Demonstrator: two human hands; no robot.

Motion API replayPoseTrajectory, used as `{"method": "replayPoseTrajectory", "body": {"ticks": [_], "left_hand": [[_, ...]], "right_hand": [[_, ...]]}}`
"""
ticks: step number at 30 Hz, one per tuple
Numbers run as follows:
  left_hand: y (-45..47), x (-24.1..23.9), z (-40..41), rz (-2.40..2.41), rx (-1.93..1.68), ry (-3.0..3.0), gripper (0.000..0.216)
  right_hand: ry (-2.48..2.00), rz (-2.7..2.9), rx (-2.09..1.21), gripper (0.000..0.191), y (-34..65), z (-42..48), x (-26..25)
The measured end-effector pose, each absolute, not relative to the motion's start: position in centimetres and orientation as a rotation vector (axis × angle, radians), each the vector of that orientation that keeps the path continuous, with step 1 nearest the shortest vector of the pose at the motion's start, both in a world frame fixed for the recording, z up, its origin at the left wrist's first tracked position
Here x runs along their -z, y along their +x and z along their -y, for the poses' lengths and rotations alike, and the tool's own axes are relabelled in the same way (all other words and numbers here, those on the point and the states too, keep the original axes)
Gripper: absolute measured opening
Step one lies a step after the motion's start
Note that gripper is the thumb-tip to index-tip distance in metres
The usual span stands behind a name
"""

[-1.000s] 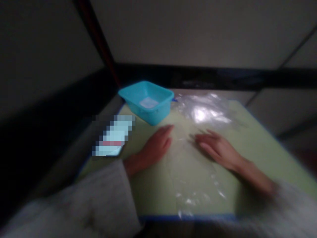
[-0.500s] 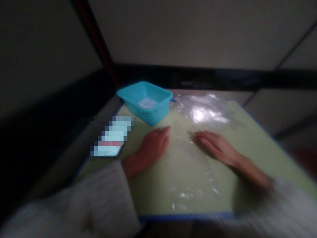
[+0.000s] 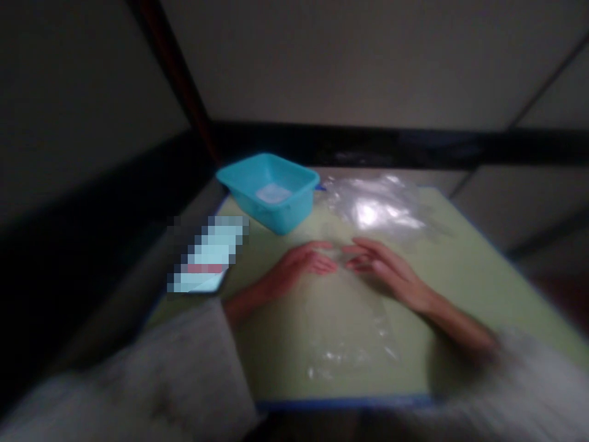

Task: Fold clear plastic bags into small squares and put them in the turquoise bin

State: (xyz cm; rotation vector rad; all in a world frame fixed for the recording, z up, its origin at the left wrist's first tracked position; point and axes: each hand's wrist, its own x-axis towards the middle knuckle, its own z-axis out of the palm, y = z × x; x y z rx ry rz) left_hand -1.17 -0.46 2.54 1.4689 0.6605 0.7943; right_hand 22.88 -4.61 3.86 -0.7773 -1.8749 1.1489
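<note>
A clear plastic bag point(image 3: 345, 325) lies flat on the pale green mat point(image 3: 460, 270) in front of me. My left hand point(image 3: 301, 264) and my right hand point(image 3: 386, 270) meet at the bag's far edge, fingertips almost touching. The fingers of both hands are curled and seem to pinch that edge, though the picture is blurred. Both wrists come out of white knitted sleeves.
A teal plastic tub point(image 3: 243, 178) with something pale inside stands at the mat's far left corner. A shiny heap of clear plastic bags point(image 3: 377, 209) lies behind my hands. A blurred-out flat object point(image 3: 207, 255) rests on the mat's left edge. Dark rails bound the table's far side.
Both hands lay flat and apart on the bag before. They have since slid towards each other at its far edge and curled their fingers.
</note>
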Motion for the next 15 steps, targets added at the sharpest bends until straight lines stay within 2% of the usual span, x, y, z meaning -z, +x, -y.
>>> {"method": "replayPoseTrajectory", "body": {"ticks": [4,9,12,15], "left_hand": [[-1.0,-2.4,0.4,-0.652,-0.726,1.421,0.044],[-0.9,-2.6,0.5,-0.674,-0.724,1.466,0.046],[-0.9,-2.8,0.5,-0.69,-0.743,1.523,0.044],[-1.1,-3.4,0.7,-0.748,-0.841,1.679,0.041]], "right_hand": [[-0.702,1.888,-1.325,0.039,22.1,4.6,-3.6],[-0.69,1.951,-1.338,0.042,21.6,5.3,-4.1],[-0.741,1.97,-1.259,0.04,21.7,5.5,-4.3],[-0.891,1.915,-1.008,0.033,22.6,5.0,-4.5]]}}
